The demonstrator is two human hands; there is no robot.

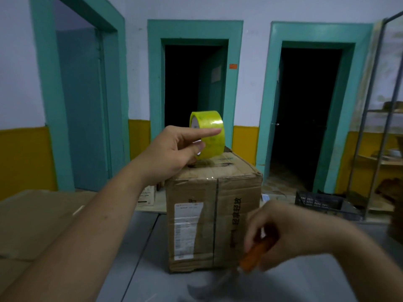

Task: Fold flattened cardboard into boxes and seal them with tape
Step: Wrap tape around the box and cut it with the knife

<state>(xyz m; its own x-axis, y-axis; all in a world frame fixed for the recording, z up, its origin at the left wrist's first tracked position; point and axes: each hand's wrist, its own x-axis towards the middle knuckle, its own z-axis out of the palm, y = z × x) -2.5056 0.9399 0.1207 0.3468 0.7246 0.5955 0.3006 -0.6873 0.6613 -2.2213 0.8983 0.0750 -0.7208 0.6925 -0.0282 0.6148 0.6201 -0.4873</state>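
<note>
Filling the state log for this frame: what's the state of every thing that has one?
left hand: pinches tape roll, index finger straight.
tape roll: on edge at the top of the box.
right hand: grips orange cutter, blurred.
orange cutter: blade out or in, cannot tell.
box: upright, flaps closed, seam taped.
flat cardboard: lying flat, unfolded.

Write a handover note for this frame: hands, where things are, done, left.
Left hand: pinches the tape roll upright over the far top of the box; whether the roll touches it is unclear.
Right hand: grips an orange-handled tool, blurred, low by the box's near right corner.
Box stands folded on the grey table; tape appears to run down its front seam.
Flattened cardboard lies on the left.
Left: probably cut the tape, then fold and seal the flat cardboard.
</note>
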